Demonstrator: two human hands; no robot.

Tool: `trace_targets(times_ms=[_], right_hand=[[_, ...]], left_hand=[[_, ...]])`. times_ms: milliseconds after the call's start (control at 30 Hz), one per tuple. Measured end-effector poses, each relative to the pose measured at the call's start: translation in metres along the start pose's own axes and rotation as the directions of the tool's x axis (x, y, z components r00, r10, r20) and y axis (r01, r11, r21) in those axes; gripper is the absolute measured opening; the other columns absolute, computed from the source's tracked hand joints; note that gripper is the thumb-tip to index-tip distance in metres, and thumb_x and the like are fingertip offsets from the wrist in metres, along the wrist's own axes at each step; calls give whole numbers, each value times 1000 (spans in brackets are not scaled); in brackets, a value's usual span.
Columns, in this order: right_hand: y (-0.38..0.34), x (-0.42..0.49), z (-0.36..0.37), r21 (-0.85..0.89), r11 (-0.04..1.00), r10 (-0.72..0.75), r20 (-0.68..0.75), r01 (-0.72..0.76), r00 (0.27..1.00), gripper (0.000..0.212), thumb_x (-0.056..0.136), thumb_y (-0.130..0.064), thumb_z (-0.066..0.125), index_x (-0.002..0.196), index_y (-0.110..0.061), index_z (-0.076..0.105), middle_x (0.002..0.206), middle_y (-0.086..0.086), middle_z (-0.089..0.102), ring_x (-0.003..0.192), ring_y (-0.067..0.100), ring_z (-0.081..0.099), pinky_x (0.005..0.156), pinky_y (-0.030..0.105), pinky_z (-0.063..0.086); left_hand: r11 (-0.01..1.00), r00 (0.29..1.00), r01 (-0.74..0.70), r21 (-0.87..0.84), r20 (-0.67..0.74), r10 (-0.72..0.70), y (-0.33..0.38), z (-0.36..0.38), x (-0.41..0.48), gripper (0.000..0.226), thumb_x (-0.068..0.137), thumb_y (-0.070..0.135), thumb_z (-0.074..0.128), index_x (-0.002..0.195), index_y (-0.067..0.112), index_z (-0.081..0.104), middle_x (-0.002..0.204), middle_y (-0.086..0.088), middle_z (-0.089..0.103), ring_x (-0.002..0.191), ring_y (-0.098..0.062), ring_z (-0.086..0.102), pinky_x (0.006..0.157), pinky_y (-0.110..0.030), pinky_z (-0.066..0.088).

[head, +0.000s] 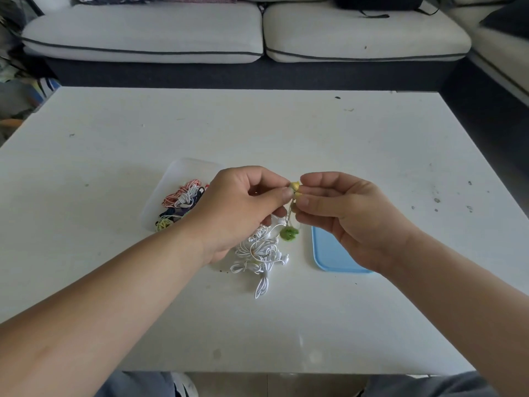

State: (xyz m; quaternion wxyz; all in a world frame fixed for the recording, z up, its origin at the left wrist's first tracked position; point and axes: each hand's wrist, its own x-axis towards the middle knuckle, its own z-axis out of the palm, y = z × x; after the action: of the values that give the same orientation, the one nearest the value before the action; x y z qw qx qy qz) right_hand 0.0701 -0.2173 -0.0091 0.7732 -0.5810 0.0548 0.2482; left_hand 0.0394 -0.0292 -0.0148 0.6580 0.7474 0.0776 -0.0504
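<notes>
At frame centre our left grip (240,207) and right grip (346,216) both pinched the earbuds (295,186). Their cord (289,216) hung down to a green coil (289,233).

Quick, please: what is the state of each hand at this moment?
Left hand: pinches the yellow earbuds.
Right hand: pinches the same yellow earbuds; their green cord hangs below, coiled.

Yellow-green earphones (295,185) dangle, cord bundled below.
</notes>
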Motion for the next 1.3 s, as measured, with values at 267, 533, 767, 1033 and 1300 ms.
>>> trace_targets(times_ms=[267,533,767,1033,1300], right_hand=[[0,2,-1,27,1000,6,-38,-5,999,27,77,13,74,104,8,70,92,21,75,87,31,76,82,32,62],[3,0,-1,-206,974,-98,18,100,995,19,88,8,70,106,3,75,91,27,74,78,30,72,77,35,61],[0,-2,-1,-304,945,-122,16,122,992,9,86,7,74,93,1,75,81,22,76,71,28,73,70,31,61],[-6,-8,-17,-381,916,-161,-61,126,985,9,86,-2,78,92,2,73,80,22,75,68,29,73,69,37,63],[-6,9,-92,-574,819,-267,-380,1,886,7,90,-11,66,90,-7,72,83,13,74,62,14,67,63,34,59]], left_hand=[[999,999,-23,-29,-38,22,-2,2,4,4,97,10,70,99,13,68,90,-7,79,86,-24,76,84,-38,62],[988,998,6,-155,-67,-17,-2,1,5,18,93,7,73,111,11,73,92,-9,80,87,-24,77,93,-43,62],[996,999,16,-89,-46,-20,-1,13,2,8,96,11,71,98,18,75,91,-6,77,82,-22,76,80,-32,62],[998,996,-37,45,-77,40,6,37,4,7,98,12,68,102,17,72,88,-6,75,67,-17,73,70,-32,62],[1000,1000,-20,21,-7,20,6,73,9,11,97,14,71,106,21,73,84,0,75,68,-16,71,82,-43,64]])
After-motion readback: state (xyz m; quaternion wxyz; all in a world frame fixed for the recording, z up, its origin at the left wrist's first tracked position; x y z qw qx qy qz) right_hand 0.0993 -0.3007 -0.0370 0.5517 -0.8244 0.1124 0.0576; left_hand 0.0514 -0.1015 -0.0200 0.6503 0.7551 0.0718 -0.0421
